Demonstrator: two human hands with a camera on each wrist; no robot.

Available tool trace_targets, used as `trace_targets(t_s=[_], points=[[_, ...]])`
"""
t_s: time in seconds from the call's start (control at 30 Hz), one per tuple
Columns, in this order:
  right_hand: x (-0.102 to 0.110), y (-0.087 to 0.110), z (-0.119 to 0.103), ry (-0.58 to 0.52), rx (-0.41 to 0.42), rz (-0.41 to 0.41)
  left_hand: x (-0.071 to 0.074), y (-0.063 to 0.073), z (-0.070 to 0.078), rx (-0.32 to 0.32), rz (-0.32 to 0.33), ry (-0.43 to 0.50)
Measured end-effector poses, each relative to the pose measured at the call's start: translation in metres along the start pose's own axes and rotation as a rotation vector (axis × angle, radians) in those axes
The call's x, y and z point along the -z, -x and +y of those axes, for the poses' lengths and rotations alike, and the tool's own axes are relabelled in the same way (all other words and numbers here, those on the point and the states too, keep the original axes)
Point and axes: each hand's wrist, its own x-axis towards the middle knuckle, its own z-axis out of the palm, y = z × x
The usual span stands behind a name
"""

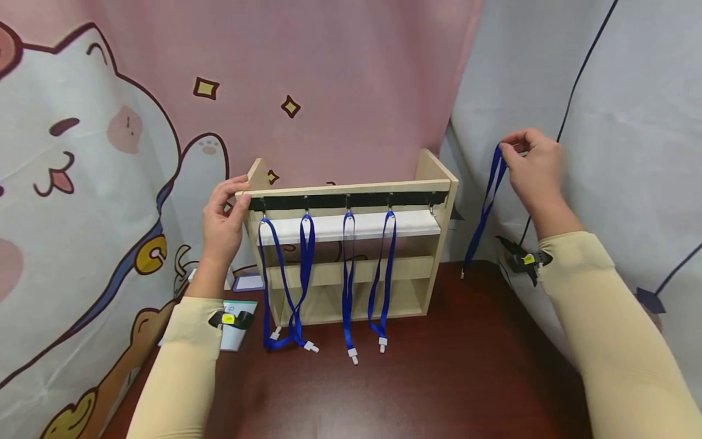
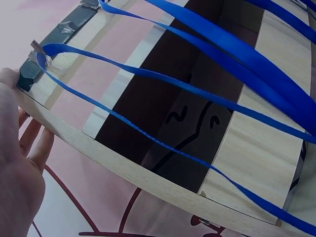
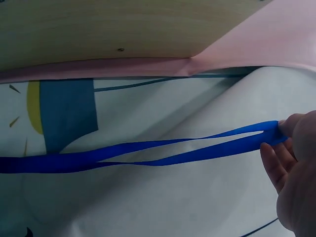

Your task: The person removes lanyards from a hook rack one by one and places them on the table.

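My left hand [image 1: 223, 219] grips the upper left corner of a pale wooden rack [image 1: 351, 188], thumb in front and fingers round the side panel. Out to the right of the rack, my right hand [image 1: 532, 164] pinches the top loop of a blue lanyard [image 1: 485, 210], which dangles with its clip end down. Several more blue lanyards [image 1: 348, 286] hang from hooks along the rack's black strip [image 1: 329, 201]. The hook [image 1: 432, 211] at the far right bears no lanyard. In the left wrist view, the nearest lanyard [image 2: 163, 79] loops over its hook beside my fingers.
The rack stands on a dark reddish table [image 1: 384, 390]. Left of it lie a white card or booklet [image 1: 238, 329] and a purple-edged card [image 1: 249, 282]. A pink cartoon curtain [image 1: 351, 79] hangs behind, and a whitish one [image 1: 636, 171] on the right.
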Motion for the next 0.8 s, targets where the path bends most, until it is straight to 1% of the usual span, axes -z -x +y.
trace_targets(t_s=[0.17, 0.33, 0.43, 0.53, 0.63, 0.7, 0.8], points=[[-0.012, 0.002, 0.004, 0.033, 0.019, -0.040, 0.001, 0.000, 0.001, 0.009, -0.008, 0.010], [-0.024, 0.012, 0.007, 0.018, 0.019, -0.078, 0.002, 0.000, 0.000, 0.020, -0.005, 0.003], [-0.032, 0.017, 0.012, 0.009, 0.061, -0.074, 0.001, 0.000, -0.001, 0.025, 0.005, -0.001], [-0.042, 0.022, 0.020, 0.004, 0.110, -0.086, 0.000, -0.001, -0.002, 0.028, 0.006, -0.003], [-0.051, 0.029, 0.029, 0.020, 0.144, -0.131, 0.000, 0.000, -0.001, 0.030, 0.003, 0.004], [-0.056, 0.035, 0.037, 0.025, 0.151, -0.166, 0.000, 0.000, -0.001, 0.029, 0.001, 0.013], [-0.063, 0.045, 0.049, 0.021, 0.139, -0.204, 0.000, 0.001, 0.000, 0.029, -0.003, 0.029]])
